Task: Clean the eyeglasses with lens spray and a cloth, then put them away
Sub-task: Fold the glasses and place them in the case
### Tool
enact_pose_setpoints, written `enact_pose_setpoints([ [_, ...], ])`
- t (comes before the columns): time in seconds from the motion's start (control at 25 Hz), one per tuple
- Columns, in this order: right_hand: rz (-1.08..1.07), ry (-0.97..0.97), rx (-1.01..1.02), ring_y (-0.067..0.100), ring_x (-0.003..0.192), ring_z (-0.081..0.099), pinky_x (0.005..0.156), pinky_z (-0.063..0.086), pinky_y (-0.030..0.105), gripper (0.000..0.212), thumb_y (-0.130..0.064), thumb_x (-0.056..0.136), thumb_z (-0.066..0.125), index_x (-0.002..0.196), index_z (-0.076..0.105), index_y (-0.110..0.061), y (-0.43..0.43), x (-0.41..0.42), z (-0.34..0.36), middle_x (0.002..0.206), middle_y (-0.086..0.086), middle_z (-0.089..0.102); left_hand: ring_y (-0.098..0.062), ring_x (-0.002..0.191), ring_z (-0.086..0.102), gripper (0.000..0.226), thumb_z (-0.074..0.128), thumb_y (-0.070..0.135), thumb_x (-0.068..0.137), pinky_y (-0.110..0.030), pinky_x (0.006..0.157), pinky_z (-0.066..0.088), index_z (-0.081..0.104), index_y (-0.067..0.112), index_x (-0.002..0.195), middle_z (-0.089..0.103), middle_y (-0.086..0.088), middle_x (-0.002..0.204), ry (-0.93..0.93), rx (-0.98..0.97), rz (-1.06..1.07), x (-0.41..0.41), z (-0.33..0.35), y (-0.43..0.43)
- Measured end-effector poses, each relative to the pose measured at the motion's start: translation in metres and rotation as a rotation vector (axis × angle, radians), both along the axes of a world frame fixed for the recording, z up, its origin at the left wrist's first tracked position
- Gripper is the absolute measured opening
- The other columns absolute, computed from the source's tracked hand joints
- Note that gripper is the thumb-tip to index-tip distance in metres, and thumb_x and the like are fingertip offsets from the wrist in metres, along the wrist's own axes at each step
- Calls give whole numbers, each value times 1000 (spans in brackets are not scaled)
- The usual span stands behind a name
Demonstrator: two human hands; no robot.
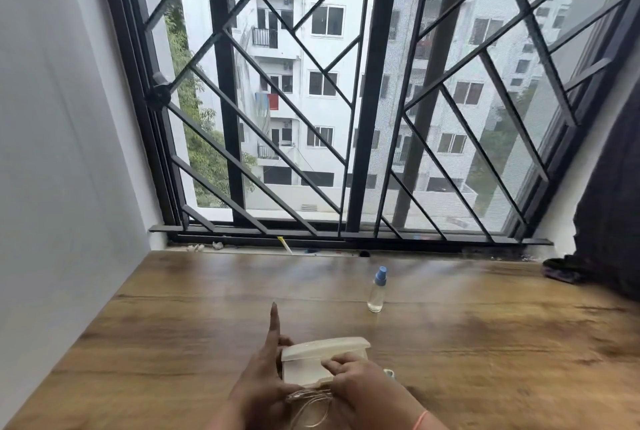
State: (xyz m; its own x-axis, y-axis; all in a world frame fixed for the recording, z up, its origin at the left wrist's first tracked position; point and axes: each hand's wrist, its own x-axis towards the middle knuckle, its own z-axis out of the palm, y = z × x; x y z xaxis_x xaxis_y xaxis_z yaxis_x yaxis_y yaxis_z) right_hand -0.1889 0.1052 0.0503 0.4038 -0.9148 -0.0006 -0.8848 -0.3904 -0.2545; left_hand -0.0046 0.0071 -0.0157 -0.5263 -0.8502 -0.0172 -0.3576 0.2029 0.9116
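A cream glasses case (311, 358) rests on the wooden table (173, 325) near the front edge, its lid raised. My left hand (263, 384) holds the case's left side, index finger pointing up. My right hand (363, 384) presses on the case's front flap. Thin clear-framed eyeglasses (310, 403) lie between my hands just below the case, touching my left palm. A small clear spray bottle (376, 291) with a blue cap stands upright further back, to the right. I cannot make out a cloth; a pale bit (389, 373) peeks from behind my right hand.
A barred window (360, 118) runs along the table's far edge, with small scraps on its sill (287, 246). A white wall (62, 152) bounds the left side. A dark curtain (609, 204) and a dark bundle (561, 270) sit at the far right.
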Motion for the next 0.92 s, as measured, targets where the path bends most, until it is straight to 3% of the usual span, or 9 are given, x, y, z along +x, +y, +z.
enact_pose_setpoints([
  [0.12, 12, -47, -33, 18, 131, 40, 103, 25, 11, 28, -12, 83, 47, 97, 66, 4, -10, -5, 7, 141, 11, 48, 2, 82, 62, 141, 88, 33, 53, -9, 68, 47, -25, 36, 138, 56, 3, 98, 32, -28, -22, -2, -2, 0],
  [0.2, -25, -46, -59, 19, 129, 43, 101, 28, 12, 25, -10, 81, 47, 88, 68, 2, -19, -10, 13, 138, 11, 51, 8, 75, 62, 140, 87, 35, 55, -6, 65, 45, -26, 38, 137, 60, 5, 93, 41, -38, -64, -1, -1, 2],
  [0.32, -80, -26, -70, 15, 130, 42, 100, 35, 18, 23, -11, 82, 50, 89, 69, -2, -35, -16, 18, 140, 6, 49, -4, 83, 64, 141, 86, 40, 52, -16, 75, 50, -27, 36, 137, 57, -1, 103, 5, -53, -52, 0, 2, 2],
  [0.44, -47, 17, 11, 18, 129, 43, 101, 40, 24, 22, -9, 81, 52, 90, 70, 1, -39, -17, 14, 140, 8, 49, -12, 86, 65, 139, 81, 29, 49, -30, 83, 53, -26, 39, 136, 54, -6, 103, 9, -40, -48, 2, -1, -2],
  [0.76, -70, -64, -121, 18, 124, 49, 101, 37, 19, 22, -6, 81, 49, 80, 70, 1, -36, -17, 11, 133, 6, 56, -2, 81, 63, 141, 87, 35, 54, -14, 74, 49, -28, 37, 136, 54, 0, 102, -46, -43, -53, 2, -3, -4],
  [0.92, -93, -116, -254, 25, 108, 63, 91, 46, 22, 16, -1, 76, 57, 64, 68, -2, -38, -18, 12, 116, 12, 68, 6, 88, 61, 142, 84, 44, 53, -10, 76, 47, -32, 42, 135, 61, 14, 104, -108, -35, -58, 3, -2, -2],
])
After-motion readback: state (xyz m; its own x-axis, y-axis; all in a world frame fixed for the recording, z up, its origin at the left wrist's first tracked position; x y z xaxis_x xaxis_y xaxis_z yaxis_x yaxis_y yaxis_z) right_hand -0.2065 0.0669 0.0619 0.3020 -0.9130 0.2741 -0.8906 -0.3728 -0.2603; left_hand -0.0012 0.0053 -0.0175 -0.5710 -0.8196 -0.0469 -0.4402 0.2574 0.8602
